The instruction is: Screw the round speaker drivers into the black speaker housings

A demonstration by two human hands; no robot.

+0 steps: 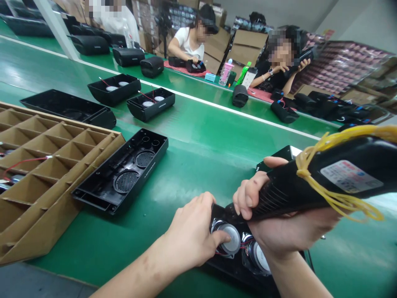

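My right hand [273, 215] is wrapped round a black electric screwdriver [325, 178] with yellow cord tied about its body; its tip points down and left at a black speaker housing [235, 260] at the near edge of the green belt. Two round speaker drivers [231, 242] sit in that housing. My left hand [195, 231] rests on the housing's left end, fingers curled, a fingertip pressing on the left driver.
An empty black speaker shell [124, 176] lies to the left beside a cardboard divider tray [46, 165]. More black housings [150, 103] ride the green conveyor [201, 136]. Two seated people [192, 39] work across the belt among boxes and bottles.
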